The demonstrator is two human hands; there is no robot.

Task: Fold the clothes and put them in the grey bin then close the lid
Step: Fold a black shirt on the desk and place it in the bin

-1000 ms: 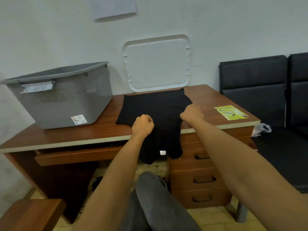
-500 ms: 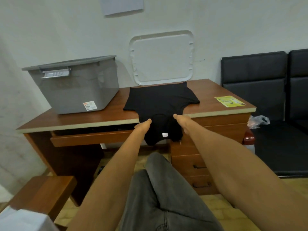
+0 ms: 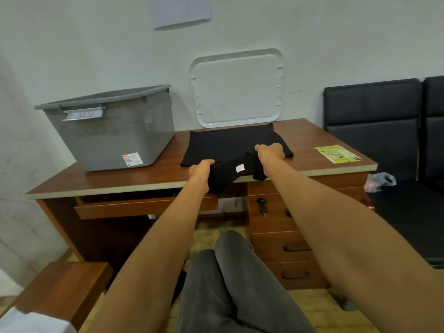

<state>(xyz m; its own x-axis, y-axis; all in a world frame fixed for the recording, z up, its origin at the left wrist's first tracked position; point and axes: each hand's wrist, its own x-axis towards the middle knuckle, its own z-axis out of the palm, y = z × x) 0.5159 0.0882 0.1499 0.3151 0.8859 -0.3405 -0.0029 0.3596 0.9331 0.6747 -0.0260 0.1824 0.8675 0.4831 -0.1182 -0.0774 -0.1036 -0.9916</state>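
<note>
Both hands, left hand (image 3: 201, 167) and right hand (image 3: 270, 151), grip a black shirt's (image 3: 225, 145) hanging end with curled fingers, mid-fold on the counter (image 3: 101, 181); next, lay it over.

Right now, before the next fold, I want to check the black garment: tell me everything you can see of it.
The black garment is plain, matte, soft-looking cloth, spread mostly flat on the desk between the grey bin and a yellow leaflet, its far edge near the white lid propped behind it. Its near end is raised and bunched above the desk's front edge, where the left hand and right hand each grip it; a small white tag shows between them.
</note>
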